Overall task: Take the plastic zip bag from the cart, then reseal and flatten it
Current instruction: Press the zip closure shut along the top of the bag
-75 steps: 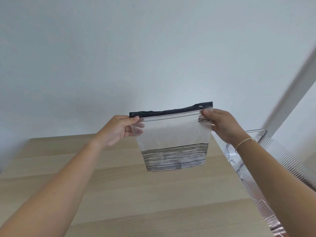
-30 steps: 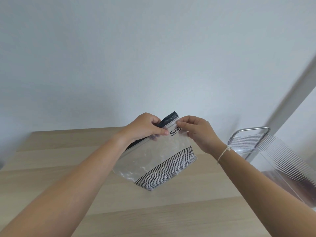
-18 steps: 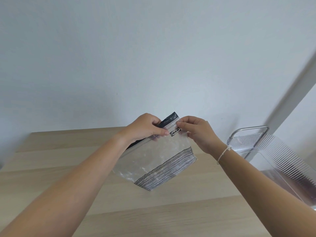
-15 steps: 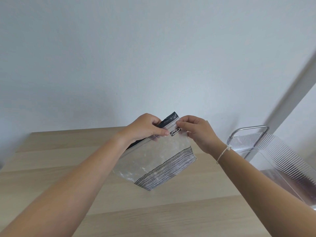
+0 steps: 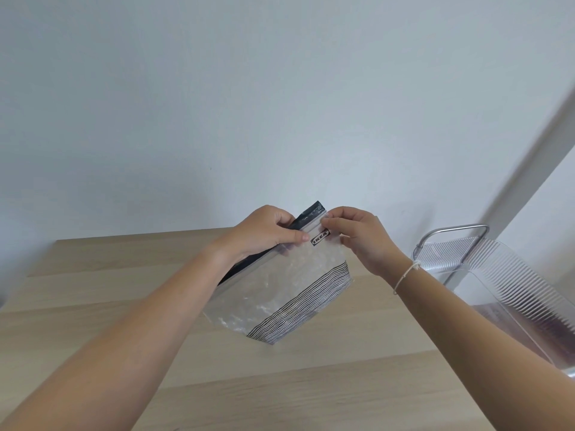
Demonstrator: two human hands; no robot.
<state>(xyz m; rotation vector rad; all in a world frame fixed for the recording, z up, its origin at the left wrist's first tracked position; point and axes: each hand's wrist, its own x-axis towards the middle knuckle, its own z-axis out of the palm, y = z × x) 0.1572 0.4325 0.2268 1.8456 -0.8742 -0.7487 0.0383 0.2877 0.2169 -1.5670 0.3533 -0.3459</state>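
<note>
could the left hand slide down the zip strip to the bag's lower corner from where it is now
Probably yes. The left hand already pinches the zip strip of the zip bag, held in the air, and nothing sits on the strip toward the lower corner.

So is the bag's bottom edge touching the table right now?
Cannot tell. In the head view the zip bag is held tilted by both hands, and its striped bottom corner overlaps the wooden table with no plain gap or contact.
</note>
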